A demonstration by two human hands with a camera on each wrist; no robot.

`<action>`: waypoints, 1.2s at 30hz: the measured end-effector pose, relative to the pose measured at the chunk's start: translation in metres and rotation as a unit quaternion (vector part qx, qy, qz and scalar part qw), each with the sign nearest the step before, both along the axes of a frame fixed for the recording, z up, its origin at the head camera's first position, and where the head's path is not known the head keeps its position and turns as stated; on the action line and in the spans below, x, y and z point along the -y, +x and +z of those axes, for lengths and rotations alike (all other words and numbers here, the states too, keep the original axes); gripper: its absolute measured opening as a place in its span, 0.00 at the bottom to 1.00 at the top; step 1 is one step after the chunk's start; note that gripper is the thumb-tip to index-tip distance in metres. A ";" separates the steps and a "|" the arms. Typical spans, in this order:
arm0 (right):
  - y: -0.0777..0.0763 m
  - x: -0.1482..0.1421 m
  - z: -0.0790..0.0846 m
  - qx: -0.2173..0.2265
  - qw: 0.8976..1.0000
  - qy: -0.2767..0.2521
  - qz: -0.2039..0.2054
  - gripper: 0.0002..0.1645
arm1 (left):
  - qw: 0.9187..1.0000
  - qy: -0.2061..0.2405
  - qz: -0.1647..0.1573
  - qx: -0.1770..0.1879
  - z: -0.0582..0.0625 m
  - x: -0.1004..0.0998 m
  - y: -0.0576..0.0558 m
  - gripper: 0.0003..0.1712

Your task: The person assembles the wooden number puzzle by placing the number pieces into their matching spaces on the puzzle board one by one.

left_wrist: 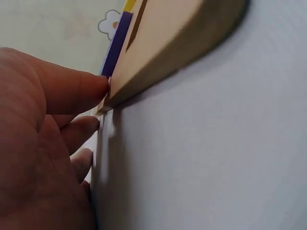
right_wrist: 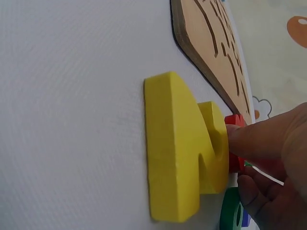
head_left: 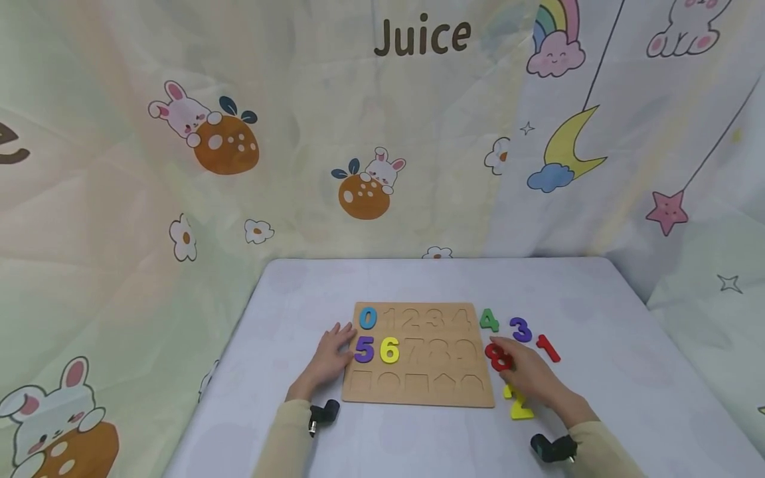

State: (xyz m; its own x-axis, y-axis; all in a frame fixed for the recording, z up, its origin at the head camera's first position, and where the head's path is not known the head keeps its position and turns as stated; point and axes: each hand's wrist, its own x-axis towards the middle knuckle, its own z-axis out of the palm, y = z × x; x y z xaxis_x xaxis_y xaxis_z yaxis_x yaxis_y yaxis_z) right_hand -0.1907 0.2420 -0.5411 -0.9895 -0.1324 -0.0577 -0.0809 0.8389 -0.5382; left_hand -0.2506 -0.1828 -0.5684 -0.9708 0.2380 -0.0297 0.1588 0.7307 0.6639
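A wooden number board (head_left: 418, 388) lies on the table, with a blue 0 (head_left: 368, 318), a purple 5 (head_left: 364, 349) and a yellow 6 (head_left: 390, 350) in its left part. My left hand (head_left: 329, 355) touches the board's left edge, its thumb (left_wrist: 79, 91) against the wood beside the purple 5. Right of the board, my right hand (head_left: 532, 373) pinches a red 8 (head_left: 498, 356) between thumb and fingers. A yellow 2 (right_wrist: 172, 148) lies on the table near that hand, partly covered in the head view.
Loose pieces lie right of the board: a green 4 (head_left: 489, 320), a purple 3 (head_left: 521, 330) and a red 1 (head_left: 548, 348). Near the right fingers is a green piece with a hole (right_wrist: 230, 208). A patterned cloth (head_left: 299, 199) hangs behind the table (head_left: 406, 441).
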 end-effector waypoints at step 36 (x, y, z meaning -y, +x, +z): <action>-0.004 0.048 -0.017 -0.111 0.994 -0.008 0.008 0.41 | 0.998 0.025 0.024 -0.058 -0.011 -0.002 0.006 0.24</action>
